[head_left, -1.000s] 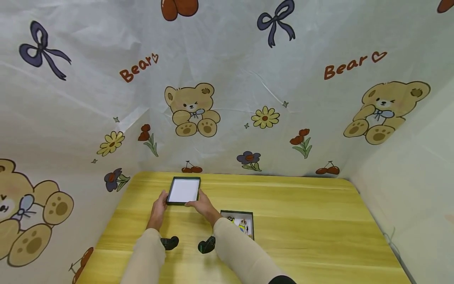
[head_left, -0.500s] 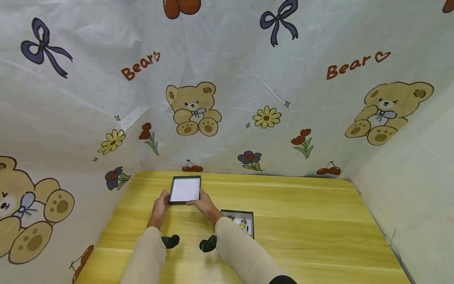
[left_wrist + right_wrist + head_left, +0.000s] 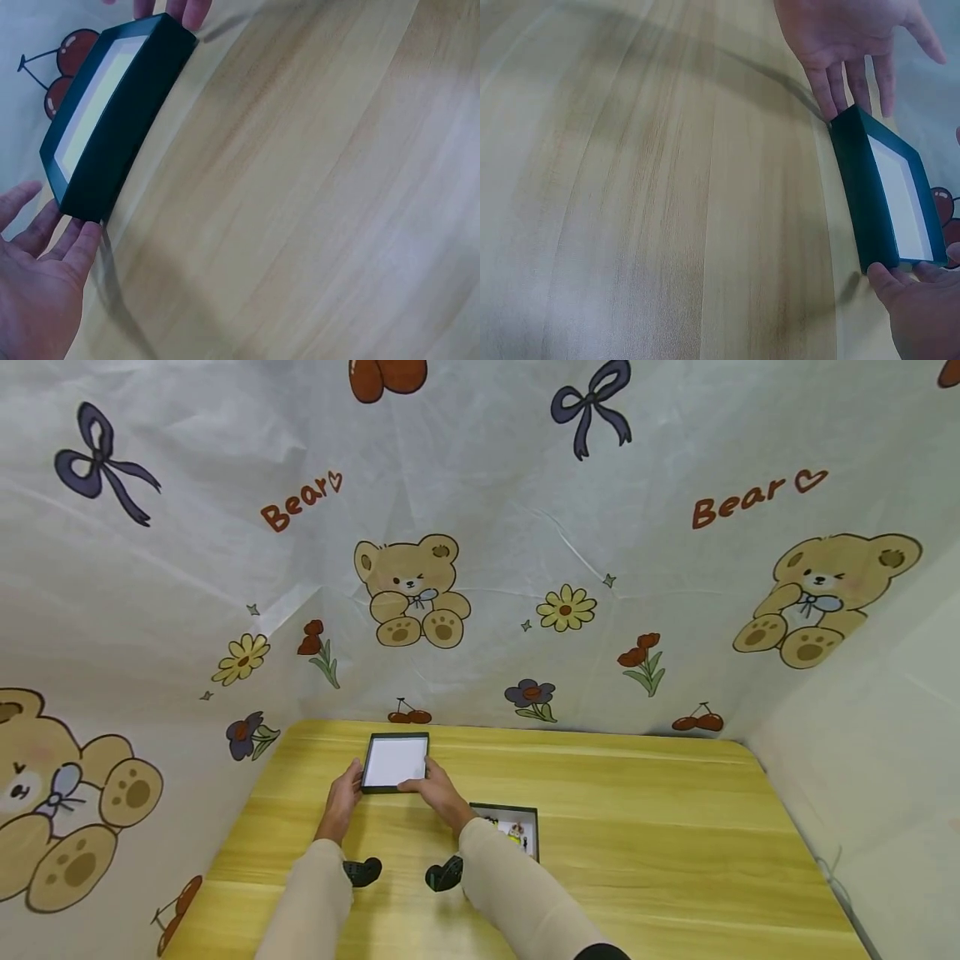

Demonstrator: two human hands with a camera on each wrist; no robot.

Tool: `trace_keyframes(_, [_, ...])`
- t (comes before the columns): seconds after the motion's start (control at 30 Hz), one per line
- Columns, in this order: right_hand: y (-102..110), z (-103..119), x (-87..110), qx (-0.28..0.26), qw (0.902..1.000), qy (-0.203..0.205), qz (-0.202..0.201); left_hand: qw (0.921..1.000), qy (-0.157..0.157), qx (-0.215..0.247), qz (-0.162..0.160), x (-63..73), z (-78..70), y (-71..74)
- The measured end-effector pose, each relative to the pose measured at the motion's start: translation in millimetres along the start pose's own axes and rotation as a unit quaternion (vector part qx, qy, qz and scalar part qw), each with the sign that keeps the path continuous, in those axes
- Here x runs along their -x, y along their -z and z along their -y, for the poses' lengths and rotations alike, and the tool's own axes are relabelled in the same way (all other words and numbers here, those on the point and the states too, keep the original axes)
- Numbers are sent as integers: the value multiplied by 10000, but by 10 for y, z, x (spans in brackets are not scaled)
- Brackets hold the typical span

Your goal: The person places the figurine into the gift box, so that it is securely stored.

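A shallow, square dark green box [image 3: 396, 762] with a white inside lies between my two hands at the back left of the table. My left hand [image 3: 343, 797] touches its left end with nearly straight fingers, thumb held away, as the left wrist view shows. From the other side, the fingers of my right hand [image 3: 441, 793] press the box's right end, and its thumb reaches over the near right corner in the head view. Both wrist views show the box's green side wall [image 3: 124, 120]. Whether it rests on the table or is slightly raised, I cannot tell.
A second dark-rimmed box [image 3: 537, 835] with small colourful pieces [image 3: 517, 833] inside stands beside my right forearm, which partly hides it. The wooden table [image 3: 660, 835] stretches to the right. A bear-patterned sheet [image 3: 480, 527] hangs behind it. A cable [image 3: 834, 877] runs by the right edge.
Both hands and the box between them keep nearly the same place. Only the head view shifts slightly.
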State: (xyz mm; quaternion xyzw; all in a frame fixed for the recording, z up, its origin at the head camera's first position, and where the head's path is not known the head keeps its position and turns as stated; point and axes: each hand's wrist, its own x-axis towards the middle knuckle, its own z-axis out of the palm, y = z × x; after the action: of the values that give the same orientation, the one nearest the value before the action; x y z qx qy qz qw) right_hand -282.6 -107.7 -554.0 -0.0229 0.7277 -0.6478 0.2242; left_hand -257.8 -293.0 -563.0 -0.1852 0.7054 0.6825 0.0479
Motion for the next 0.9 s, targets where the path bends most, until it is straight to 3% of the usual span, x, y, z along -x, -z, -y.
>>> trace_keyframes(0.6, [152, 138, 78, 64, 9996, 134, -252, 9977, -629, 48, 234, 62, -117, -158])
trace_keyframes(0.9, [295, 199, 194, 82, 9970, 600, -485, 9945, -939, 126, 450, 156, -200, -296])
